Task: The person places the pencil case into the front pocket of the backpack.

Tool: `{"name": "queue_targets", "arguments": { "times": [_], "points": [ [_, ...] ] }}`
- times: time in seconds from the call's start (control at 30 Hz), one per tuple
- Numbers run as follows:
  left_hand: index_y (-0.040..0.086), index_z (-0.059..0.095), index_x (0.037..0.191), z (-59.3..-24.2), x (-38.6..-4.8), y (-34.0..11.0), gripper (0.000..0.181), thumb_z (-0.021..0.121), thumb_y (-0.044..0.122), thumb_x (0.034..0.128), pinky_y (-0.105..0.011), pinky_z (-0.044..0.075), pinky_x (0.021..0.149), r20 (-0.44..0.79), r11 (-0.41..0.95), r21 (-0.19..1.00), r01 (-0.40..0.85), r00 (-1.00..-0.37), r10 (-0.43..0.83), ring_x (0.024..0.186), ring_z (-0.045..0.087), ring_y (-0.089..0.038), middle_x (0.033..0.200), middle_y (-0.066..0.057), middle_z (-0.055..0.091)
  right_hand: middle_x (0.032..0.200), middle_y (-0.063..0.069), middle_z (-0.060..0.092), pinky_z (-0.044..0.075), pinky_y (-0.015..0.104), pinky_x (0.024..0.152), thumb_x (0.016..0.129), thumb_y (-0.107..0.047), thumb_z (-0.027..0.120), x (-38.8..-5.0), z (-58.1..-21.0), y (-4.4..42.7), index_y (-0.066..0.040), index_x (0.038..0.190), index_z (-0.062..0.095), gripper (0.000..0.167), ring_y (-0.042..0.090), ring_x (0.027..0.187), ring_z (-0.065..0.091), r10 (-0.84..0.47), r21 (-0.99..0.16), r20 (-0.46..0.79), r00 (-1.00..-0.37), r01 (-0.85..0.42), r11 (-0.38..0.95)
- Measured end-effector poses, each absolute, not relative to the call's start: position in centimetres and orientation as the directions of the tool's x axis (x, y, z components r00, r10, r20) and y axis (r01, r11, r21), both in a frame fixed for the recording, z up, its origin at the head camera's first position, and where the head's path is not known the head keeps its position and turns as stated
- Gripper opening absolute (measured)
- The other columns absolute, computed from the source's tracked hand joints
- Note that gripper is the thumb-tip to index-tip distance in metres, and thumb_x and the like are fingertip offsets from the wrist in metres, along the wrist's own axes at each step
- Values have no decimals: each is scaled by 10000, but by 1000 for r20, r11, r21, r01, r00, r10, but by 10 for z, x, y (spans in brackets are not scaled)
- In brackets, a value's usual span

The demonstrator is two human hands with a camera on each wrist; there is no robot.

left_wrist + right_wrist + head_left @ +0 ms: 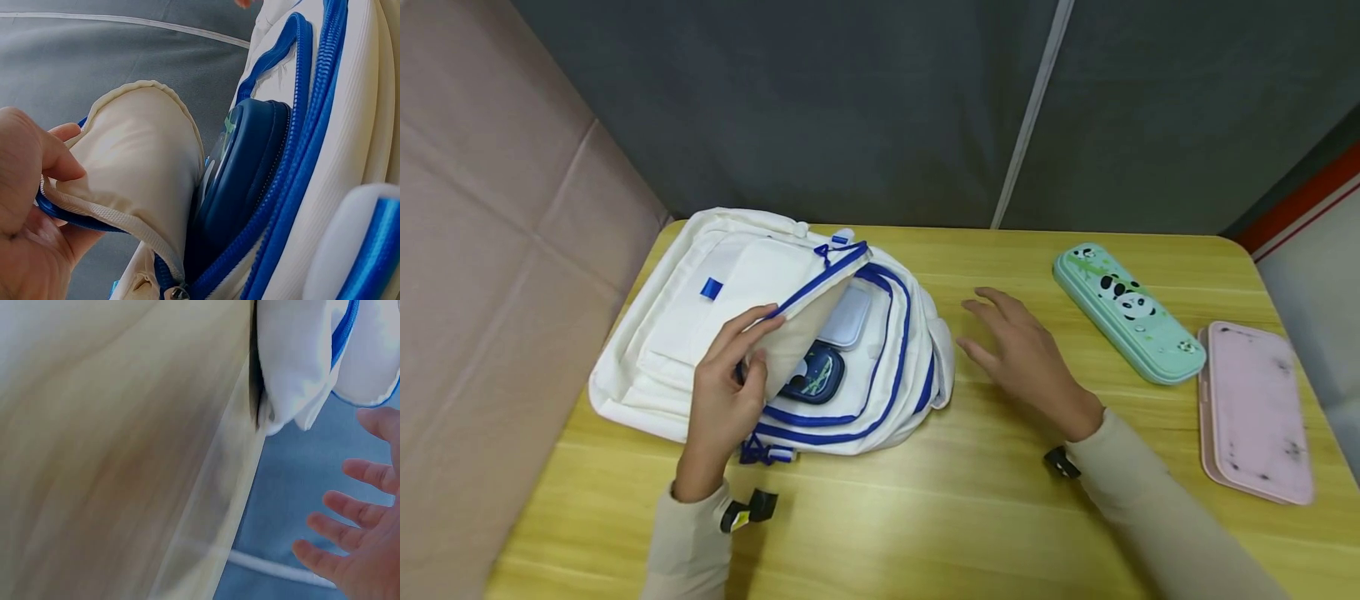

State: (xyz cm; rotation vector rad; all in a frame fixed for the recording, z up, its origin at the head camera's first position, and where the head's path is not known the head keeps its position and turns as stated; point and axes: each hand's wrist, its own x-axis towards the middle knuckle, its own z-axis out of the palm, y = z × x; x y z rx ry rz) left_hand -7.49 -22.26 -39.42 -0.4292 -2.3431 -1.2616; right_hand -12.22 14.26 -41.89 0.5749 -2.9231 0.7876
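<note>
My left fingers (730, 335) pinching a flap (808, 323) of the bag (677, 329), dark case (825, 379) inside, my right fingers (1015, 310) spread alongside

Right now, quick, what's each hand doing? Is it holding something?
Left hand: holding the flap of the white backpack, pinched between thumb and fingers.
Right hand: open, holding nothing, beside the backpack.

On the table (880, 525) lie, left to right, a backpack (760, 279), a pencil case (1127, 315) and a box (1258, 412).
</note>
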Motion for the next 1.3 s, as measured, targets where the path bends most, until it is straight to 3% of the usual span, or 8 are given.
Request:
{"name": "queue_targets", "arguments": {
  "times": [0.33, 0.67, 0.73, 1.07, 1.3],
  "points": [
    [57, 729, 1305, -395, -75, -223, 528, 498, -220, 920, -166, 265, 431, 520, 535, 701, 471, -851, 67, 486, 281, 3, 1428, -78, 646, 1543, 240, 490, 454, 662, 1054, 971, -232, 752, -112, -419, 185, -29, 1393, 621, 486, 455, 1400, 472, -274, -438, 233, -933, -352, 827],
    [64, 730, 1306, -396, -75, -223, 534, 499, -223, 919, -163, 263, 429, 517, 533, 704, 469, -854, 68, 483, 277, 2, 1429, -70, 644, 1466, 278, 535, 479, 684, 931, 867, -133, 831, -108, -419, 220, 1, 1326, 644, 513, 500, 1304, 521, -249, -409, 333, -909, -378, 831],
    [64, 730, 1306, -396, -76, -223, 534, 500, -222, 919, -164, 264, 429, 515, 535, 704, 467, -854, 67, 483, 281, 2, 1429, -69, 644, 1466, 280, 533, 483, 694, 907, 858, -127, 837, -108, -419, 227, -2, 1325, 644, 521, 509, 1298, 522, -237, -403, 334, -912, -366, 839],
    [60, 731, 1305, -394, -75, -222, 523, 503, -214, 922, -169, 265, 429, 507, 529, 714, 458, -860, 60, 483, 285, 2, 1424, -69, 646, 1472, 351, 505, 413, 728, 1016, 835, -111, 853, -106, -417, 252, 50, 1332, 638, 565, 567, 1312, 482, -208, -373, 320, -924, -325, 869],
    [59, 729, 1308, -394, -75, -222, 520, 504, -212, 926, -176, 269, 437, 508, 524, 716, 461, -859, 63, 492, 285, -5, 1429, -74, 642, 1433, 391, 502, 412, 758, 945, 840, -127, 844, -106, -418, 269, 50, 1330, 617, 569, 608, 1243, 492, -134, -361, 284, -950, -235, 902]
  ]
}}
